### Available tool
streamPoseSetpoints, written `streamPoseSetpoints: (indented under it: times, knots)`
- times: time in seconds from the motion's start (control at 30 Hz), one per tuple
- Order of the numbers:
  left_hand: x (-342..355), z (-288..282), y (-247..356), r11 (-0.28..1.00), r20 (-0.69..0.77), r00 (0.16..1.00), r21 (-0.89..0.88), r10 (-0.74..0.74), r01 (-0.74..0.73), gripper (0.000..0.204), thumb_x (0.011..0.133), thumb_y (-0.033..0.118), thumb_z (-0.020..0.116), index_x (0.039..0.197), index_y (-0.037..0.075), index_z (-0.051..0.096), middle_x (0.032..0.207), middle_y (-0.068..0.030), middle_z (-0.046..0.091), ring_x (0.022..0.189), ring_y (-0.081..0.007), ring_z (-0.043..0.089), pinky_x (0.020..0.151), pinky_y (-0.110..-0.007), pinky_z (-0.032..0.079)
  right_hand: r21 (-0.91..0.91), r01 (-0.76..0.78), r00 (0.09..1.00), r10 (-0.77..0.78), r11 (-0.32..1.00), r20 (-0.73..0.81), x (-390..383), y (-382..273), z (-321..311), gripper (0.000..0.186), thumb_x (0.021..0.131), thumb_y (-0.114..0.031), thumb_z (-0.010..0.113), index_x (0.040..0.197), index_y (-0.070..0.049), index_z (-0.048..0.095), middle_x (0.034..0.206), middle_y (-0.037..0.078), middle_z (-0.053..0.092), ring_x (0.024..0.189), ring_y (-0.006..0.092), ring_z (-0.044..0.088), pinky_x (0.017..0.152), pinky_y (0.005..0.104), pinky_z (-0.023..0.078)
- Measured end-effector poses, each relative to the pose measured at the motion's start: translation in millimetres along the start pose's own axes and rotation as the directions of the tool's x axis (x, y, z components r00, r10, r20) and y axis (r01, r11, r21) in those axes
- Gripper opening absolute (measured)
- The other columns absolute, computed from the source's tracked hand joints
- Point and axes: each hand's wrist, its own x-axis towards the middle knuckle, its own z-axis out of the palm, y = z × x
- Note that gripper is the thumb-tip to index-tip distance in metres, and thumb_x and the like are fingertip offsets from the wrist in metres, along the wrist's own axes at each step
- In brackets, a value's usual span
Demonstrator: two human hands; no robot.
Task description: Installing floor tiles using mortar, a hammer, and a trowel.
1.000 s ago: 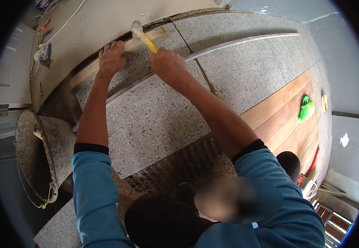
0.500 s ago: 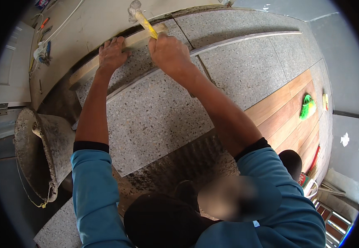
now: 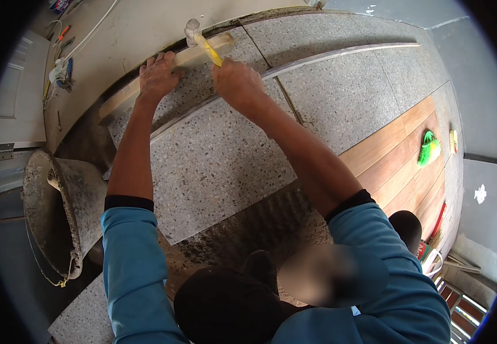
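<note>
Bucket [image 3: 88,189]: one, grey, mortar-crusted, on the near side of the timber's left end.

Left hand [image 3: 159,77]: laid over the timber, left of its middle; I see this grip with fingers spread apart.

Timber [image 3: 190,57]: one straight length, my landmark, lying along the far edge of a speckled tile [image 3: 197,84].

Hammer [image 3: 208,50]: one, yellow handle, head by the timber's right part; from my remote seat I cannot tell whether the two touch.

Right hand [image 3: 238,83]: grip clamped on the hammer, on the near side of the timber's right end.

Strip [image 3: 340,54]: long, pale, passing on the near side of the timber and well out to its right.

Planks [image 3: 394,155]: wood-toned, well right of the timber.

Step in hand, as I judge it: tapping the tile down through the timber. The next move, I reckon, calls for a square, measured blow clear of the left fingers.
</note>
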Motion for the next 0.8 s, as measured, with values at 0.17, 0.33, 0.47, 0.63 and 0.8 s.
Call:
streamPoseSetpoints:
  times: [0.17,0.33,0.47,0.63,0.8]
  knots:
    - [2,-3,3,1.000,0.031,0.999,0.003,-0.011,0.011,0.060,0.084,0.042,0.077,0.133,0.016,0.054,0.141,-0.0071,0.058,0.137,-0.0321,0.048,0.112,-0.053,0.037,0.002,0.022,1.000,-0.021,1.000,-0.009,4,2,-2,0.037,0.102,-0.030,0.049,0.100,0.001,0.070,0.097,0.021,0.075,0.093,0.0414,0.074,0.084,0.0482,0.059]
    - [1,-2,1,1.000,0.042,0.999,0.002,-0.021,0.021,0.064,0.084,0.043,0.077,0.136,0.015,0.052,0.144,-0.0074,0.057,0.137,-0.0333,0.048,0.114,-0.054,0.036,0.023,0.030,0.997,-0.028,0.999,-0.072,-1,1,-5,0.045,0.101,-0.039,0.052,0.093,0.003,0.067,0.088,0.030,0.071,0.085,0.0478,0.071,0.079,0.0549,0.058]
    - [1,-1,0,1.000,0.039,0.999,0.000,-0.021,0.021,0.061,0.084,0.042,0.077,0.133,0.015,0.054,0.142,-0.0074,0.058,0.136,-0.0331,0.049,0.113,-0.054,0.037,-0.065,0.045,0.999,-0.045,0.997,0.012,0,-1,-8,0.035,0.100,-0.026,0.051,0.099,0.002,0.072,0.100,0.021,0.074,0.094,0.0383,0.074,0.082,0.0469,0.060]
    - [3,-4,3,1.000,0.045,0.999,0.018,-0.017,0.016,0.061,0.083,0.042,0.078,0.131,0.014,0.053,0.142,-0.0077,0.058,0.136,-0.0342,0.049,0.112,-0.055,0.037,-0.071,0.033,0.999,-0.033,0.997,0.009,3,2,-6,0.033,0.101,-0.023,0.050,0.101,0.001,0.072,0.099,0.021,0.074,0.094,0.0384,0.074,0.081,0.0452,0.061]
    - [3,-1,1,0.999,0.068,0.997,0.032,-0.019,0.017,0.060,0.084,0.043,0.077,0.131,0.015,0.052,0.142,-0.0080,0.058,0.135,-0.0351,0.049,0.111,-0.055,0.038,-0.155,0.117,0.986,-0.134,0.981,-0.099,4,24,-6,0.036,0.103,-0.030,0.050,0.096,0.000,0.069,0.086,0.021,0.072,0.083,0.0394,0.073,0.070,0.0463,0.060]
